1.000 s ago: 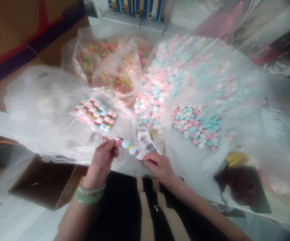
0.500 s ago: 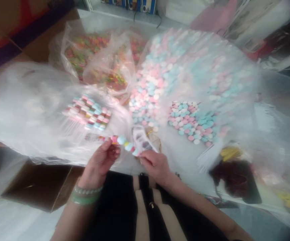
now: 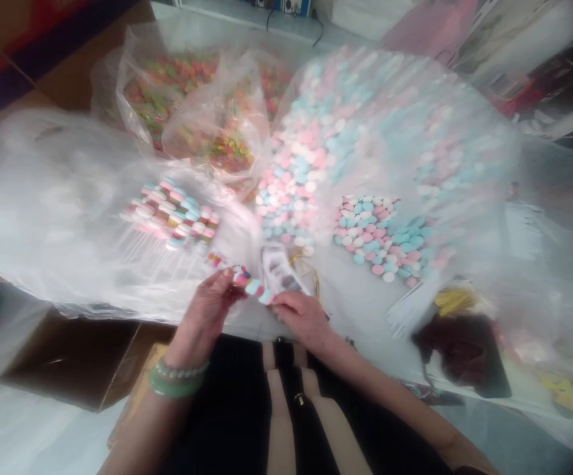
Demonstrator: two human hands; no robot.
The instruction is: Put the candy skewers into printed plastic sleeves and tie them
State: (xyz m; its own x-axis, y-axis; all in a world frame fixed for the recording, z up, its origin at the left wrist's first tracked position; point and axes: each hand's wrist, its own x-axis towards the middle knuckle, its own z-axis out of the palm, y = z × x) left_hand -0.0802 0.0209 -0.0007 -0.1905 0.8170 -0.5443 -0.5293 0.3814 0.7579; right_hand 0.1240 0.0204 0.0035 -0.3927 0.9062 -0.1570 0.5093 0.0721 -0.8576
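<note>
My left hand [image 3: 204, 313], with bead bracelet and green bangle, pinches the left part of a candy skewer [image 3: 254, 287]. Pink, blue and white round pieces run along it, with small multicoloured pieces at its left end. Closed fingers of my right hand [image 3: 303, 318] grip its right end; the tip is hidden. Just beyond my left hand lies a stack of similar candy skewers [image 3: 172, 214], their white sticks [image 3: 145, 256] pointing toward me. A printed white label strip [image 3: 284, 270] and some gold ties [image 3: 311, 269] lie behind my right hand.
A large clear bag of pastel round pieces [image 3: 296, 178] spreads at the back right, with some loose pastel pieces [image 3: 380, 241] nearer. Behind left is a bag of small bright pieces [image 3: 232, 148]. More white sticks [image 3: 408, 307] and a dark cloth [image 3: 465, 353] lie right. An open carton [image 3: 68, 356] stands below left.
My left hand has shifted right along the skewer, closer to my right hand. The multicoloured end now tilts further up and away. My right hand keeps its grip.
</note>
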